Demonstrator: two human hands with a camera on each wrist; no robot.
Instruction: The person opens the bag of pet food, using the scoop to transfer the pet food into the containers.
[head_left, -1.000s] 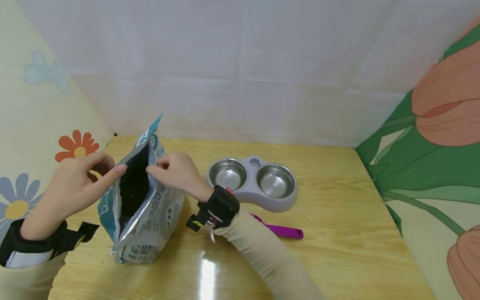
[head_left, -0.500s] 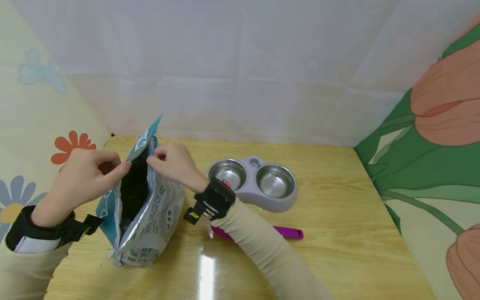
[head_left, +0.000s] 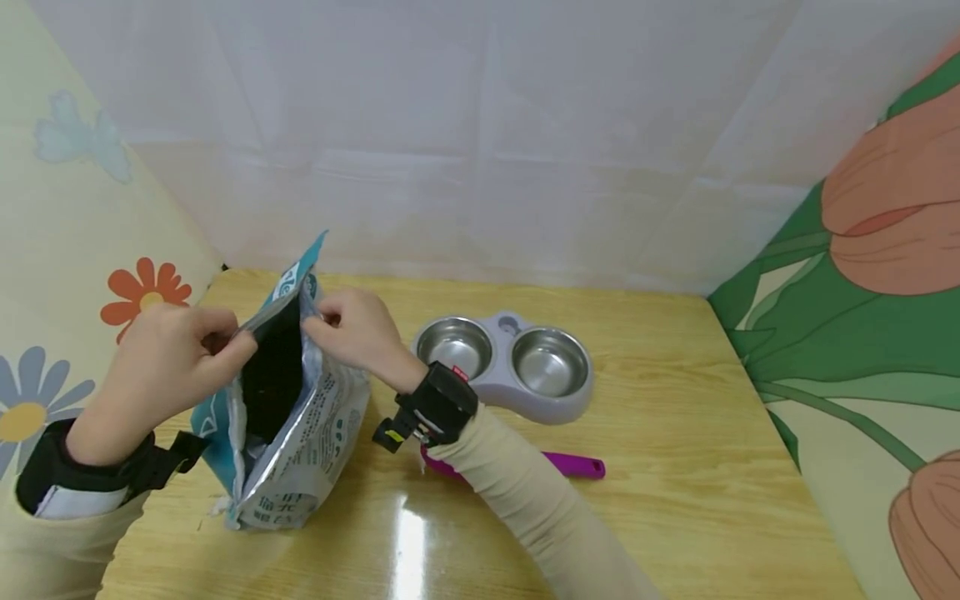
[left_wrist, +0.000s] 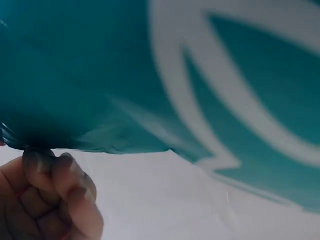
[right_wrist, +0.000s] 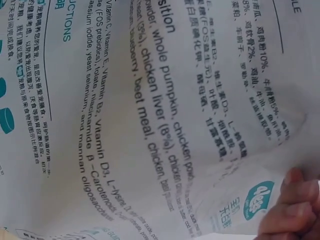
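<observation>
The person's left hand [head_left: 176, 358] and right hand [head_left: 358, 329] each pinch one edge of a teal-and-white, silver-edged bag [head_left: 321, 437], mouth gaping, standing on the yellow wood-grain counter [head_left: 690, 467], left of a lavender double-bowl stand [head_left: 504, 367].

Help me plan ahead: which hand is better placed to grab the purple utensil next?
Probably the right hand: it is nearer the purple utensil; the open bag stands between that and the left hand.
</observation>
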